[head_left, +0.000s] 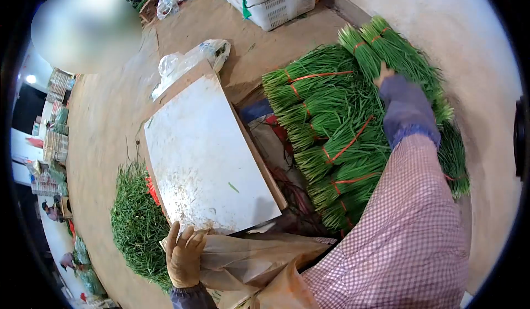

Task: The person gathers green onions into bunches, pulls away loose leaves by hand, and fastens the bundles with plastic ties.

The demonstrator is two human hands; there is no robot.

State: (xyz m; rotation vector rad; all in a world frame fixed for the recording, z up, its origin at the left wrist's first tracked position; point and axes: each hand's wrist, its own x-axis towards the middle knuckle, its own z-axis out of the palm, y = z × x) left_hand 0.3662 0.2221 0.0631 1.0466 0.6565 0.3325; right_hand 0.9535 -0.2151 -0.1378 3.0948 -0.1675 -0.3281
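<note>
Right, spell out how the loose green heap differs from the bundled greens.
The loose heap is tangled; the bundled greens lie roughly aligned. Red bands cross the bundled greens; none visibly cinches the loose heap. Both are green and thin-stranded.

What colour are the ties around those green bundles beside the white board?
The ties on the green bundles are orange-red, best seen in the head view.

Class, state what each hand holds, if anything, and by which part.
Left hand: nothing visibly held; loosely open beside the white board. Right hand: at the leafy part of a tied chive bundle; whether it grips cannot be told.
</note>
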